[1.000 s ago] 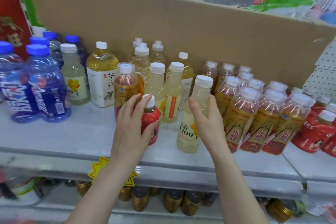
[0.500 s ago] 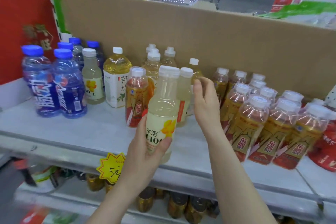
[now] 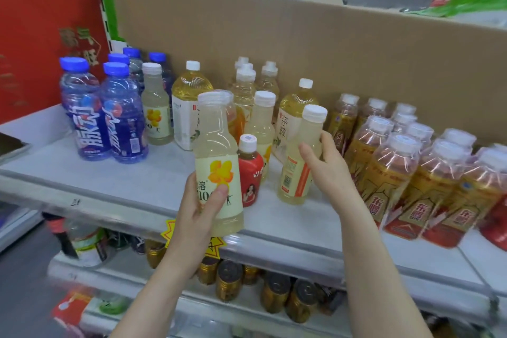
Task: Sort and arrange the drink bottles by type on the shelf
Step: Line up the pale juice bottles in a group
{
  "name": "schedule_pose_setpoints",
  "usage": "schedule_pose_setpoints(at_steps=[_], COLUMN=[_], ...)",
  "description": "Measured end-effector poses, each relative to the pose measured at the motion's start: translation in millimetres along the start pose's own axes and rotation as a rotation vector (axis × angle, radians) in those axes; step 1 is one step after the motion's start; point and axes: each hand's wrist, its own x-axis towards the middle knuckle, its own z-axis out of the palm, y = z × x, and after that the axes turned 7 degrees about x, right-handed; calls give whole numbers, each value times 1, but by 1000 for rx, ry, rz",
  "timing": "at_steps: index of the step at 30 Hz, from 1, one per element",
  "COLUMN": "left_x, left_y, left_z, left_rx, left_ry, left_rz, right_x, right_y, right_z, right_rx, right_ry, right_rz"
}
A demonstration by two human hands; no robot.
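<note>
Left hand (image 3: 197,208) is clamped on a pale bottle (image 3: 219,162), thumb across the flower label, fingers hidden behind. The bottle is upright and held at the front edge of the shelf (image 3: 131,184); its base looks clear of the deck, but I cannot be sure. Right hand (image 3: 326,170) is wrapped round the shoulder of a second pale bottle (image 3: 297,164), which is tilted with its cap leaning right and its base on or just above the shelf. A red bottle (image 3: 248,173) stands between the two, just beside the left one. Step in hand, as judged: gather the pale drinks into one group. One bottle with the same flower label stands beside the blue bottles (image 3: 107,118) at (image 3: 156,111), so the open deck in front of it seems the likely spot. To do it well: carry both bottles upright and low, pass in front of the red bottle rather than over it, set the bases flat, turn labels forward, and release only once each stands steady. The tea bottles (image 3: 189,107) are close by and could be knocked. Hard to make out: the right bottle shows only its back label, so matching it rests on liquid colour and cap alone. The rear rows against the cardboard (image 3: 301,44) are partly screened. The amber packs (image 3: 392,173) run out of view at right. The cans (image 3: 227,280) on the shelf below are blurred.
</note>
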Motion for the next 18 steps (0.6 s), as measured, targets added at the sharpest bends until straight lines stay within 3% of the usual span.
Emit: schedule_pose_setpoints(at_steps=[4,11,18], left_x=[1,1,-4], left_y=[-5,-6,-4], left_z=[-2,-1,-2], left_rx=[-23,-99,-166], left_ry=[-5,-76,-162], left_rz=[-23,-64,-117], right_x=[-39,-42,-89], right_y=[4,18,3], right_z=[-5,21,7], right_rx=[121,60,254], right_ry=[83,251,342], right_rz=[-1,-26,-21])
